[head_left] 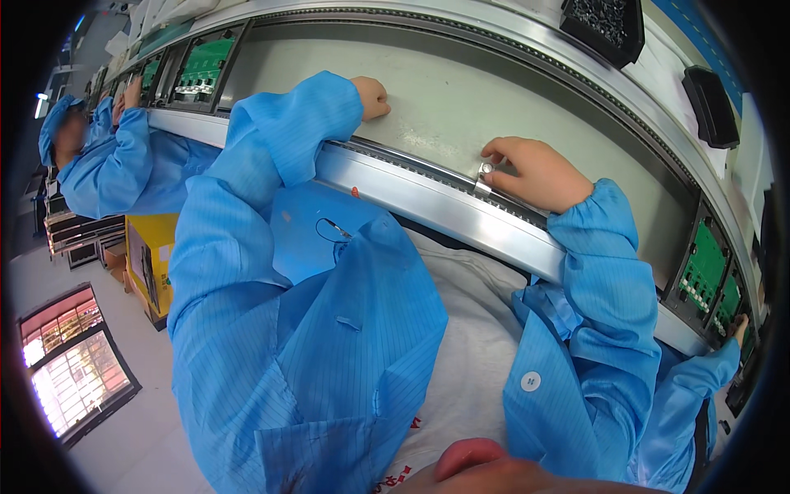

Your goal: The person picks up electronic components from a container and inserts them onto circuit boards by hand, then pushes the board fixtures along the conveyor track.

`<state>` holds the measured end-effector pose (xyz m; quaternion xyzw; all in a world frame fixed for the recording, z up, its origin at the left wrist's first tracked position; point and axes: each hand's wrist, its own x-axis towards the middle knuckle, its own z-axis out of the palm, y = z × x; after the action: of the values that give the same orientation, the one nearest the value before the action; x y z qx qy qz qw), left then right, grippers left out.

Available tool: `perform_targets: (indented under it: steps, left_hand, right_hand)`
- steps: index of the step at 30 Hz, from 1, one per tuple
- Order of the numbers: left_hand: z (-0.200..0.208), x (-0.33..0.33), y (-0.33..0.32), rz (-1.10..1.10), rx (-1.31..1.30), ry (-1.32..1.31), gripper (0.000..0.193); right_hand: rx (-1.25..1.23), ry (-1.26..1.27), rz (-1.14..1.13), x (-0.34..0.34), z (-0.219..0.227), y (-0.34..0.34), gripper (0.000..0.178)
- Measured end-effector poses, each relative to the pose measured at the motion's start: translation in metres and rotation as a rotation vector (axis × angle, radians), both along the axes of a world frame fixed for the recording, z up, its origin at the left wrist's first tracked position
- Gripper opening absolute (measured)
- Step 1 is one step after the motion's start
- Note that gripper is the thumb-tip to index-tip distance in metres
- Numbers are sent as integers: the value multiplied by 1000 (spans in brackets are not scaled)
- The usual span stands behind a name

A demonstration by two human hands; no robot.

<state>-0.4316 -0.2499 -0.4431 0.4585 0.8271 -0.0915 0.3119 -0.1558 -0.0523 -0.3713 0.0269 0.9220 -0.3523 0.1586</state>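
Observation:
My left hand point(372, 97) rests on the pale belt of the conveyor line point(321, 62), its fingers curled into a loose fist with nothing visible in it. My right hand point(539, 171) is at the near rail of the line. Its thumb and forefinger close around a small metal bracket point(483, 179) with a round head, which stands on the inner edge of that rail. The other fingers of the right hand are bent, partly hidden behind the forefinger.
Green circuit boards in black frames sit on the line at left point(204, 66) and right point(704, 259). Beyond the far rail stand a black bin of small parts point(605, 25) and another black bin point(710, 107). Co-workers in blue are at left point(123, 169) and right point(695, 391).

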Motion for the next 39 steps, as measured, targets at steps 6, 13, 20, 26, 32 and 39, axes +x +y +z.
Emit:
perform_targets:
  steps: [6,13,20,26,32,39]
  left_hand:
    - [67,-14,-6,664,462,-1179,25]
    - [107,-28,-80,799,1392,-1524,20]
    - [88,-93,-186,1127,1545,-1302,24]
    - [51,-121,-226,776,952,669,19]
    - [83,-104,-183,764,321,736,23]
    - [107,-53,-149,497,216,674,28]
  right_hand:
    - [55,-19,-13,-1,6,1,33]
    - [60,-37,14,2,5,-3,35]
    - [71,-59,6,2,8,-4,36]
    - [80,-72,24,0,9,-3,36]
    - [96,-61,-3,0,11,0,36]
    - [203,330,-30,10,35,5,30]
